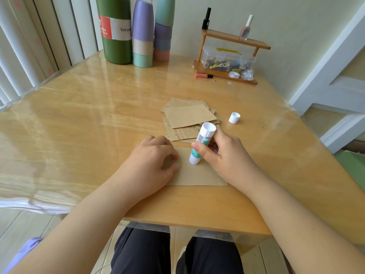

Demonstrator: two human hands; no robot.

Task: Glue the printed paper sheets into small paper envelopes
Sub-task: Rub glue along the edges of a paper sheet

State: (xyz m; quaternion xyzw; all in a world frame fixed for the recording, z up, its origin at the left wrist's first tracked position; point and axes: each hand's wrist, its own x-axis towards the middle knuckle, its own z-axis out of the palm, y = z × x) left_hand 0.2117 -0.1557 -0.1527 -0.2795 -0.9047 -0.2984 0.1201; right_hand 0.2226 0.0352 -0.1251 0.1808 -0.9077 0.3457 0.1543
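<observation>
Brown kraft paper sheet (197, 173) lies plain side up near the front edge of the wooden surface (98, 125), and gluing looks to be under way: the right hand (221, 155) grips an uncapped glue stick (201, 143), tip down on the sheet. The left hand (152, 163) pins the sheet's left side, fingers loosely bent. Next, I judge, comes a steady stroke along an edge, with the stack of printed sheets (189, 119) and white cap (234, 117) waiting just beyond.
</observation>
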